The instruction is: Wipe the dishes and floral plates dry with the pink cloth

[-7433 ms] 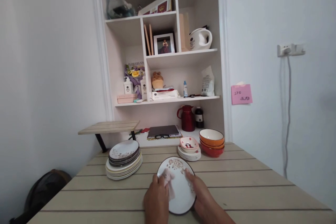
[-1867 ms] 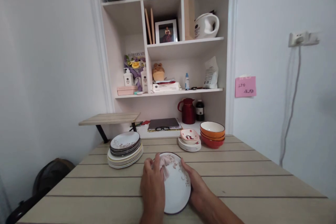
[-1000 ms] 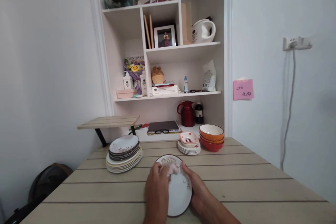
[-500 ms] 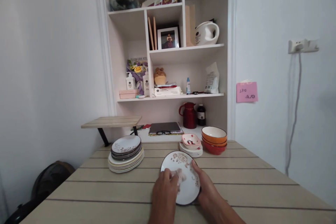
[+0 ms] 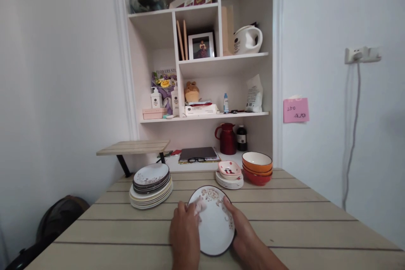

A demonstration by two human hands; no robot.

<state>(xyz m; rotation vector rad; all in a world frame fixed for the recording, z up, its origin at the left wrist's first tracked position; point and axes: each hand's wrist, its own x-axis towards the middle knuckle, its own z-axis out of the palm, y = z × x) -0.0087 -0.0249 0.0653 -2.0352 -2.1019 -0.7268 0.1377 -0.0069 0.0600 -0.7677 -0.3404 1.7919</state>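
Note:
A white plate [image 5: 215, 228] with a dark rim and brown flower print is tilted up above the table's near middle. My right hand [image 5: 242, 230] grips its right edge, thumb on the face and fingers hidden behind. Pinched in my left hand [image 5: 186, 228] is a crumpled whitish tissue [image 5: 198, 207], pressed against the plate's upper left face. To the left stands a stack of plates [image 5: 151, 187], dark-rimmed ones on top of paler ones. Beyond the held plate are small white dishes [image 5: 230, 182] with a pink patterned bowl [image 5: 229, 168] on them.
Orange and red bowls [image 5: 257, 168] are stacked at the table's back right. A small raised shelf [image 5: 134, 147] on black legs stands back left. Behind the slatted table [image 5: 294, 211], a red thermos jug [image 5: 227, 139] and laptop [image 5: 198, 153] sit in a white shelf unit.
My left hand has slid the tissue left and up to the plate's left edge. The plate and my right hand have shifted slightly left and down.

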